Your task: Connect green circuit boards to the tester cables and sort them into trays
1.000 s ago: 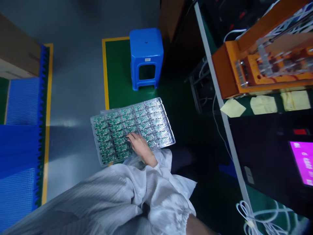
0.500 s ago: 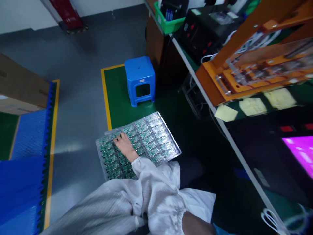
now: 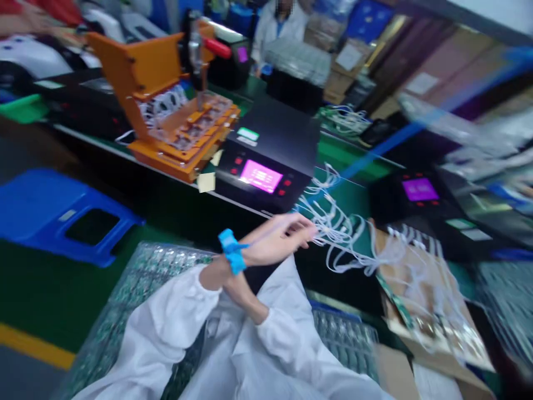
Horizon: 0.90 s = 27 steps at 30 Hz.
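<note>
Your left hand is half-curled, pinching what I cannot tell, a blue wristband around its wrist, perhaps against static; your right hand, mostly hidden behind, is unreadable; white cables lie near the table's front edge, likely for reach

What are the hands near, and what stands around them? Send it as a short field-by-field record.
Left hand: curled, close to the white cables; too blurred to tell whether it holds anything
Left wrist: blue band
Right hand: under the left wrist, mostly hidden; grip cannot be told
Ahead, on the bench: black box with a lit magenta screen; orange fixture to its left
Lower left: green circuit boards, partly covered by the sleeve
Far left: blue stool
Background: co-worker in a white coat
</note>
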Motion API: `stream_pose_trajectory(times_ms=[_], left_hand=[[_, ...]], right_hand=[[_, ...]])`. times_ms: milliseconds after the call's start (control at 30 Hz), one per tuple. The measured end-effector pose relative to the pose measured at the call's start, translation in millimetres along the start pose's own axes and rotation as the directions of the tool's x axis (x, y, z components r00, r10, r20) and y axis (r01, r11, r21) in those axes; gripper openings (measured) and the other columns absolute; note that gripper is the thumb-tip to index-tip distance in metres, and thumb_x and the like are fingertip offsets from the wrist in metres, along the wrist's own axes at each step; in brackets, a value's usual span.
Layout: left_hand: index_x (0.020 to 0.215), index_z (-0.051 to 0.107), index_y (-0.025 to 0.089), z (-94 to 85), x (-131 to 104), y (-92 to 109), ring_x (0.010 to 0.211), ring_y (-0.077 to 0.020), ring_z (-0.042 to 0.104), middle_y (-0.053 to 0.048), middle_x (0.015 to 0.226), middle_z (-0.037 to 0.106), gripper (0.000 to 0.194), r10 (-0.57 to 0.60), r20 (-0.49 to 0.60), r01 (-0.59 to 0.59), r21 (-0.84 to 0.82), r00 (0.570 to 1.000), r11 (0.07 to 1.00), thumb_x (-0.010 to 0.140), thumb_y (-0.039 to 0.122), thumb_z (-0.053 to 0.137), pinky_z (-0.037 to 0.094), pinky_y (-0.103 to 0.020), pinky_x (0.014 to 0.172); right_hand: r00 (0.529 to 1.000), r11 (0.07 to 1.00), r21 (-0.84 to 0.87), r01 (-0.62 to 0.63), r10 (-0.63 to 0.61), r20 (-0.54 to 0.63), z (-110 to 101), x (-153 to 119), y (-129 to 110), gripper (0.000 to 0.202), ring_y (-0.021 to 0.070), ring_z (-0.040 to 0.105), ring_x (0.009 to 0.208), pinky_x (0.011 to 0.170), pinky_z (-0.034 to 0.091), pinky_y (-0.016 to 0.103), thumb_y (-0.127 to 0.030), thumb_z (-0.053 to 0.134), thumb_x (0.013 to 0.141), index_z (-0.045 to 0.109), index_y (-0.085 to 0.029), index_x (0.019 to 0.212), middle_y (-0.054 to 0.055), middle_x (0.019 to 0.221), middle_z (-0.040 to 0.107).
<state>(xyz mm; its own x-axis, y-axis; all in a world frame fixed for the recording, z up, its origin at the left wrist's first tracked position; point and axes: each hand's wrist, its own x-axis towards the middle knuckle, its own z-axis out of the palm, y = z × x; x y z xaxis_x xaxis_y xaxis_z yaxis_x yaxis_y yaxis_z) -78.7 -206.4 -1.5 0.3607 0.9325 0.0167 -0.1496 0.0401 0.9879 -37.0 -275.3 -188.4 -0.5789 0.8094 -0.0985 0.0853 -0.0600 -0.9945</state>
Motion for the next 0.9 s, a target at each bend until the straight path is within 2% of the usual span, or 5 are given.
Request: stream_pose_trajectory(times_ms=[133,267,433,600,900], left_hand=[[0.108,0.066,0.017,-11.8,27,28,0.104,-0.0229,0.070,-0.010,0.107,0.073,0.042,0.023,-0.042,-0.012,0.247,0.999,0.969,0.096,0.056,0.056,0.057,-0.033,0.086],[0.116,0.069,0.020,3.6,53,30,0.105,-0.0258,0.070,-0.009,0.115,0.073,0.050,-0.070,0.047,0.031,0.573,0.996,0.819,0.087,0.062,0.066,0.057,-0.034,0.084],[0.121,0.067,0.023,48.5,84,1,0.078,-0.0222,0.072,-0.005,0.090,0.074,0.048,-0.234,0.274,0.017,0.616,0.933,0.788,0.090,0.060,0.063,0.056,-0.031,0.067],[0.113,0.065,0.024,74.8,110,-15,0.069,-0.0214,0.072,-0.002,0.085,0.072,0.041,-0.287,0.325,0.042,0.593,0.901,0.804,0.090,0.057,0.066,0.056,-0.031,0.064],[0.109,0.064,0.020,90.1,147,32,0.068,-0.0204,0.071,-0.002,0.085,0.069,0.041,-0.235,0.279,-0.002,0.649,0.931,0.761,0.089,0.056,0.065,0.056,-0.032,0.063]], right_hand=[[0.915,0.949,0.315,0.012,0.117,-0.385,-112,-32,-59,0.048,0.0219,0.072,0.094,0.090,0.060,0.039,-0.048,0.083,0.078,0.071,-0.020,0.115,0.007,0.106,0.076],[0.784,0.934,0.300,0.194,0.037,-0.620,-171,-64,-104,0.042,0.0210,0.069,0.102,0.094,0.058,0.036,-0.043,0.085,0.078,0.073,-0.022,0.113,0.006,0.107,0.075],[0.719,0.926,0.261,0.274,-0.017,-0.695,-201,-83,-111,0.041,0.0209,0.068,0.107,0.105,0.053,0.038,-0.044,0.085,0.079,0.073,-0.022,0.112,0.004,0.110,0.074],[0.750,0.890,0.368,0.268,0.047,-0.660,-222,-98,-101,0.043,0.0210,0.068,0.107,0.101,0.055,0.038,-0.051,0.076,0.087,0.071,-0.023,0.119,0.006,0.118,0.073],[0.792,0.861,0.407,0.306,0.007,-0.611,-255,-83,-122,0.037,0.0150,0.065,0.082,0.084,0.055,0.030,-0.053,0.075,0.088,0.075,-0.021,0.105,0.001,0.088,0.071]])
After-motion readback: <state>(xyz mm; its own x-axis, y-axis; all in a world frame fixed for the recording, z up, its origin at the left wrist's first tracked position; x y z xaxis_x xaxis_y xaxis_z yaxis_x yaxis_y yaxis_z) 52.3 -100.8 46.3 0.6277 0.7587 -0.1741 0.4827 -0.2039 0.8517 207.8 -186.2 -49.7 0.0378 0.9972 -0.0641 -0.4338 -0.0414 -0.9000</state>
